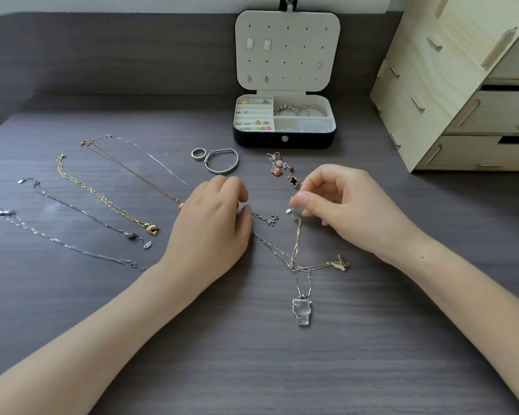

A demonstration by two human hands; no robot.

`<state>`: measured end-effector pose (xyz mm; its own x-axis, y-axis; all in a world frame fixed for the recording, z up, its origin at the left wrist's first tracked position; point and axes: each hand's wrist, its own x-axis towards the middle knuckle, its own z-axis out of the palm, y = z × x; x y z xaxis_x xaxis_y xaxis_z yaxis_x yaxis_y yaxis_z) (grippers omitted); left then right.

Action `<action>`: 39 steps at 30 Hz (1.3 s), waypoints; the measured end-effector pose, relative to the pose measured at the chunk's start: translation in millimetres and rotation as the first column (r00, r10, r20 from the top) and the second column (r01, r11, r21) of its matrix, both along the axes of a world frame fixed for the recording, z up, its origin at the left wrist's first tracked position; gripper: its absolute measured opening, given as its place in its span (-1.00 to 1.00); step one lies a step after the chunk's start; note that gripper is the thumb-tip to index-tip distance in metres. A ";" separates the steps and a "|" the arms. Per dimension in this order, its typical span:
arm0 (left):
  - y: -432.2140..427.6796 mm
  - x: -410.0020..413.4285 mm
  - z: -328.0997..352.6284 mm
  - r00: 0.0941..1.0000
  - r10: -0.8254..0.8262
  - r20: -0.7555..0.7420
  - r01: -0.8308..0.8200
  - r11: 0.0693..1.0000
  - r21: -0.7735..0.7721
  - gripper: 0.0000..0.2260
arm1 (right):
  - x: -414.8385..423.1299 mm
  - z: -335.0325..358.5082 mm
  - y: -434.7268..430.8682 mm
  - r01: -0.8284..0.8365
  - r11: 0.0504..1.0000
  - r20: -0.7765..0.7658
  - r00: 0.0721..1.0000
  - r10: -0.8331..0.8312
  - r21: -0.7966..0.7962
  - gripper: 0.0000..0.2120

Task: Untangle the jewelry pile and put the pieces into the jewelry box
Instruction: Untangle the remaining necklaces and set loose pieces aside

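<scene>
Working knot: thin gold chain with butterfly pendant (pixel 340 262) crossing silver chain with clear bear-shaped pendant (pixel 302 313), lying on dark grey wood-grain table (pixel 252 369) between wrists. Pinching clasp end of gold chain between thumb and forefinger of right hand (pixel 345 205). Curling left hand (pixel 209 230) down over silver chain; pinching or merely pinning, cannot tell. Best to lift low, feed slack toward crossing, avoid tugging tight. Well apart from open black jewelry box with cream lining (pixel 283 139) at back.
</scene>
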<state>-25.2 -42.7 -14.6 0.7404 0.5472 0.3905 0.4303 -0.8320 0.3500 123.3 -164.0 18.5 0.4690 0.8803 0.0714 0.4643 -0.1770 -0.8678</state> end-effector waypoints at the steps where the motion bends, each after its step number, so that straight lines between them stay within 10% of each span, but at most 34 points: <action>1: -0.7 -1.8 2.0 1.000 -0.026 0.018 0.026 0.999 -0.019 -0.91 | 0.5 0.0 -0.4 -0.007 1.000 0.053 0.999 0.008 -0.011 -0.91; 12: -11.7 -14.5 8.6 0.875 -0.481 -0.058 0.470 0.871 -0.145 -0.82 | -1.1 -0.4 -20.9 -0.117 0.980 0.367 0.915 0.169 -0.160 -0.89; 39: 1.6 -29.1 0.5 0.769 -0.637 -0.056 0.636 0.771 -0.039 -0.60 | -14.2 -6.4 -16.5 -0.069 0.954 0.261 0.954 0.149 -0.291 -0.81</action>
<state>-54.2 -41.0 -14.1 0.9438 -0.0518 0.3263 -0.1741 -0.9174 0.3579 109.1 -180.6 12.1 0.3657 0.9283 -0.0677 0.7089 -0.3249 -0.6260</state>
